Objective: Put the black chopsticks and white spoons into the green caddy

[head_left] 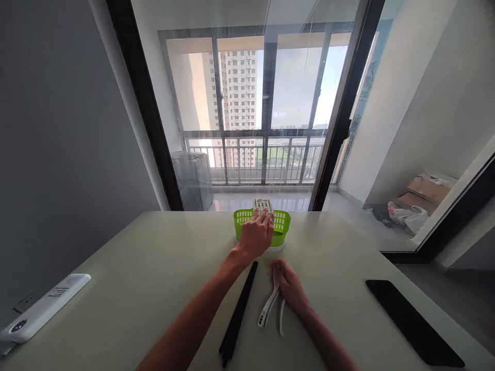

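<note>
A green slotted plastic holder (282, 222) with a white base and a white handle stands at the far middle of the pale table (154, 268). My left hand (256, 234) rests on its front rim, fingers spread over the top. My right hand (288, 286) lies on the table closer to me, fingers curled around white utensils (268, 309) whose ends trail toward me. Black chopsticks (238, 312) lie flat between my two forearms, pointing toward the holder.
A white power strip (42, 308) lies at the table's left edge. A black phone (413, 322) lies face down at the right. Behind the table is a glass sliding door to a balcony; cardboard boxes and bags sit on the floor at right.
</note>
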{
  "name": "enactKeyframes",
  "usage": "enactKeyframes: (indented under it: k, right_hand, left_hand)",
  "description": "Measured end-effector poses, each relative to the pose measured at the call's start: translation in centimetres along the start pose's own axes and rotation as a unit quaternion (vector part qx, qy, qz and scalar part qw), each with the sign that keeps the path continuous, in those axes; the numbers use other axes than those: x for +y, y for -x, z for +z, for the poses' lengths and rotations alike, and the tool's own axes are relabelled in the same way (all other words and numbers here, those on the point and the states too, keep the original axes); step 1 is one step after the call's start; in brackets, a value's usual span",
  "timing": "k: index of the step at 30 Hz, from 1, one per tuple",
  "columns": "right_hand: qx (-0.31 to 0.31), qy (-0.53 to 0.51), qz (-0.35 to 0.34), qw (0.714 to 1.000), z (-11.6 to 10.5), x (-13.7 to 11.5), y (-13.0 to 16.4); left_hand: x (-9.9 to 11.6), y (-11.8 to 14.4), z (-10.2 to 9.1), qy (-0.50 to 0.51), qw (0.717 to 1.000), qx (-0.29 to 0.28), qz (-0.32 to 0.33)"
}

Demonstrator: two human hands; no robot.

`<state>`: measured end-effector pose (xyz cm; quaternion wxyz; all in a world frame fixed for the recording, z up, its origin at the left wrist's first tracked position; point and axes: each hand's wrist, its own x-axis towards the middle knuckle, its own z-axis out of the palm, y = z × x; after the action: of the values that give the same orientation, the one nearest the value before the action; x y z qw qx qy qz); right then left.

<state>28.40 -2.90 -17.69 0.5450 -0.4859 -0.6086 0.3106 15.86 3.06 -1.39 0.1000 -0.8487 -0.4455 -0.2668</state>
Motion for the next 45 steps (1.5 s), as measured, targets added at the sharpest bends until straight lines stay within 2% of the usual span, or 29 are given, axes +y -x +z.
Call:
enactKeyframes:
  k: [5, 7, 9, 11, 14, 16, 19, 22, 26, 31, 45]
  right_hand:
    - [-0.003, 0.007, -0.016, 1.0, -0.2, -0.2, -0.1]
    - [-0.004, 0.007, -0.02, 1.0, -0.2, -0.3, -0.1]
    - [-0.004, 0.007, -0.026, 1.0, -0.2, -0.4, -0.1]
    - [-0.004, 0.008, -0.031, 0.999, -0.2, -0.5, -0.1]
    - [-0.004, 0.011, -0.037, 0.999, -0.2, -0.4, -0.1]
    - [-0.006, 0.015, -0.041, 0.999, -0.2, -0.3, 0.0]
    - [-0.014, 0.02, -0.045, 0.999, -0.2, -0.2, 0.1]
    - [-0.02, 0.024, -0.048, 0.998, -0.2, -0.2, 0.2]
    - [-0.031, 0.029, -0.05, 0.998, -0.2, -0.3, 0.4]
    - [-0.041, 0.035, -0.049, 0.997, -0.2, -0.3, 0.5]
    - [-0.044, 0.04, -0.044, 0.997, -0.3, -0.9, 0.8]
  left_hand:
    - [-1.4, 2.8, -1.7, 0.048, 0.996, 0.053, 0.048]
    - [-2.4, 4.8, -2.1, 0.061, 0.995, 0.076, 0.03]
    - [-3.3, 7.1, -2.1, 0.069, 0.995, 0.075, -0.003]
    - [-3.9, 9.6, -1.6, 0.078, 0.995, 0.048, -0.028]
    - [-4.4, 13.3, -0.8, 0.099, 0.994, -0.019, -0.046]
    - [-4.3, 15.6, -0.5, 0.112, 0.988, -0.066, -0.084]
    - [-3.7, 18.3, -0.9, 0.123, 0.97, -0.131, -0.166]
    - [-2.8, 20.1, -1.9, 0.13, 0.955, -0.166, -0.207]
    - [-1.6, 21.2, -2.9, 0.127, 0.951, -0.169, -0.227]
    - [-0.5, 21.7, -3.1, 0.113, 0.95, -0.169, -0.237]
    - [0.0, 21.3, -3.4, 0.116, 0.94, -0.203, -0.249]
